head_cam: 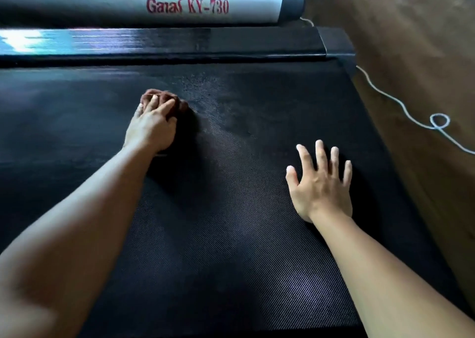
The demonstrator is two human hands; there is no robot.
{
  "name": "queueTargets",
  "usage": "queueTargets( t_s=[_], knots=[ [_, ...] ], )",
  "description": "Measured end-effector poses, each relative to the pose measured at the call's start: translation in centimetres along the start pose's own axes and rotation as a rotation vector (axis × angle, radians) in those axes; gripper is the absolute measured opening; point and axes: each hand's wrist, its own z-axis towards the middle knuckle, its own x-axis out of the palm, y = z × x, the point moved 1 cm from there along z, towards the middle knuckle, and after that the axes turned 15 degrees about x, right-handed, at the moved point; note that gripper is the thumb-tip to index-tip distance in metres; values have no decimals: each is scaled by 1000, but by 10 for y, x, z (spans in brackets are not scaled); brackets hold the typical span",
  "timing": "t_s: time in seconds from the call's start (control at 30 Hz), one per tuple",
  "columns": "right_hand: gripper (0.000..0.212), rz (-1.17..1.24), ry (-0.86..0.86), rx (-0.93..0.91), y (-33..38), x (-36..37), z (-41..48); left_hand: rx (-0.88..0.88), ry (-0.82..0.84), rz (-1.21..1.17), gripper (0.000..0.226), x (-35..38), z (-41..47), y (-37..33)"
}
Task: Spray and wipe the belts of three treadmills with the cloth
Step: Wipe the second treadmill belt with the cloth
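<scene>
- Two hands on the belt [231,247]: our left hand [151,128] clamps the wadded cloth [164,96] at centre left; our right hand [321,186], fingers apart, braces lower right.
- We judge wiping underway; next, sweep right across the speckled patch [203,88].

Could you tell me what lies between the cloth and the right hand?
Nothing but bare black belt, lightly speckled near the cloth; the head view shows it.
</scene>
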Motion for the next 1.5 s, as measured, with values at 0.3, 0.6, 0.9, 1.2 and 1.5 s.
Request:
queueTargets(
  t_s=[0.3,0.6,0.9,1.2,1.5],
  knots=[
    [61,-8,10,11,0,1,1,502,-22,-87,43,40,33,-143],
    [62,-1,16,15,1,0,2,545,111,-62,64,42,-53,-100],
    [62,7,-2,11,0,-1,1,105,12,14,56,1,16,30],
    [64,-3,-1,20,0,-1,1,316,-25,-58,46,14,69,-64],
    [63,13,0,17,1,-1,1,564,90,-120,57,22,-39,-57]
  ],
)
